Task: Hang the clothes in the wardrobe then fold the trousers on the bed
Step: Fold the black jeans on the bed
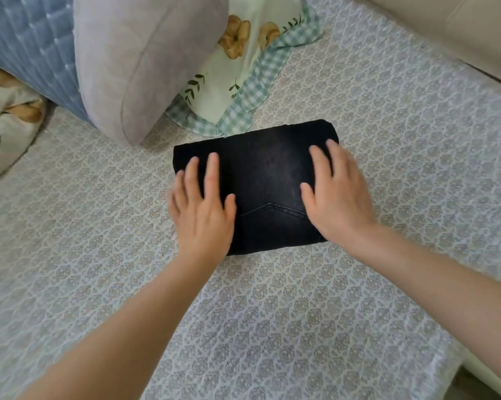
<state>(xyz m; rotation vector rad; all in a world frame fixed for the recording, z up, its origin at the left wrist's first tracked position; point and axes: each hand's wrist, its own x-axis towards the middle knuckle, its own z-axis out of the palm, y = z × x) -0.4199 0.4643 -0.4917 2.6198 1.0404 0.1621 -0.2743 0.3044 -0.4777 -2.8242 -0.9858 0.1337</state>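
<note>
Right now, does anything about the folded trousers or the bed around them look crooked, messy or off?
Nothing stands out. The dark trousers lie folded into a compact block on the patterned bedspread, left hand and right hand flat on top. A checked pillow frill lies right by their far edge.

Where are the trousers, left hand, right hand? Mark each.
trousers (263,171), head view, bare middle of top layer.
left hand (204,210), head view, back of hand.
right hand (337,197), head view, back of hand.

The folded jeans (260,180) are partly covered by the left hand (203,209) and the blurred right hand (335,197). The floral pillow (3,125) is cut off by the left edge.
</note>
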